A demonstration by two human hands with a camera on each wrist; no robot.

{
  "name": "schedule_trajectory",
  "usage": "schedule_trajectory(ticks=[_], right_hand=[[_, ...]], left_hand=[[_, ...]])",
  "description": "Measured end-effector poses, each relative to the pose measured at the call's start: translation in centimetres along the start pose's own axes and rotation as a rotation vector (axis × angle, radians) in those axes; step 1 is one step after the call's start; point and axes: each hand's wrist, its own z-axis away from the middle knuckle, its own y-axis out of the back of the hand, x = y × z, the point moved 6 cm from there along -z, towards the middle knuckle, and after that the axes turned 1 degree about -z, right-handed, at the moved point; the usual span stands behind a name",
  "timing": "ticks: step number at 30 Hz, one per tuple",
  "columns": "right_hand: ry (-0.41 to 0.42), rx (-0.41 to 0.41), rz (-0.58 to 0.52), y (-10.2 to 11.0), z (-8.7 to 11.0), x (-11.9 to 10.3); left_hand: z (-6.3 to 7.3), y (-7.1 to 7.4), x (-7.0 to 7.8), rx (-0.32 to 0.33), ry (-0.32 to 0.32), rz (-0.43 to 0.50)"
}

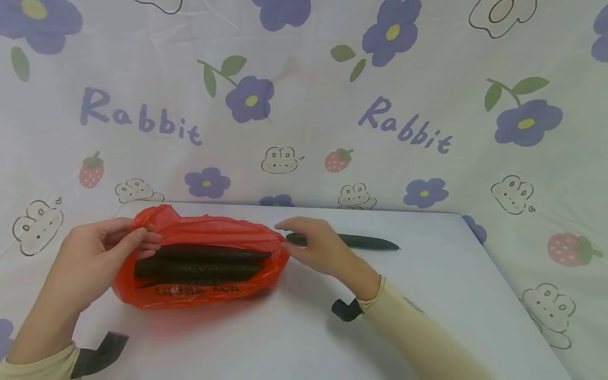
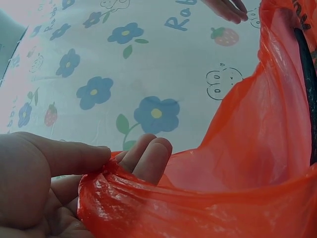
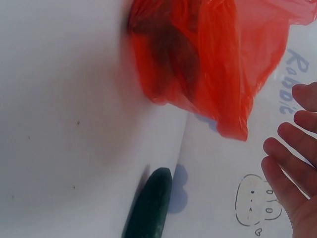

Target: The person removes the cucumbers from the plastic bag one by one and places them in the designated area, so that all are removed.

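Observation:
A red plastic bag (image 1: 214, 229) lies on its side on the white table, its mouth spread wide. Several dark green cucumbers (image 1: 199, 270) lie lengthwise inside it. My left hand (image 1: 102, 256) pinches the bag's rim at the left end between thumb and fingers, as the left wrist view also shows. At the bag's right end is my right hand (image 1: 315, 245). In the right wrist view its fingers (image 3: 290, 171) are loosely extended, apart from the bag and holding nothing. Behind the right hand, one more cucumber (image 1: 370, 241) lies on the table, partly hidden by that hand.
The white table (image 1: 427, 295) reaches back to a cloth (image 1: 313, 116) printed with flowers, rabbits and strawberries. Dark wrist mounts (image 1: 347, 310) stick out from both sleeves above the table.

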Motion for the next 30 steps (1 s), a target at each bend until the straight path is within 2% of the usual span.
schedule_trajectory(ticks=[12,20,30], right_hand=[[0.075,-0.04,-0.086,-2.0,-1.4,-0.8],[0.04,-0.075,-0.12,-3.4,-1.7,-1.2],[0.071,-0.132,-0.124,-4.6,-2.4,-2.6]], left_hand=[[0.0,0.0,-0.4,0.0,0.015,-0.004],[-0.1,0.1,-0.3,0.005,0.016,-0.012],[-0.3,0.0,-0.1,-0.001,0.037,-0.016]])
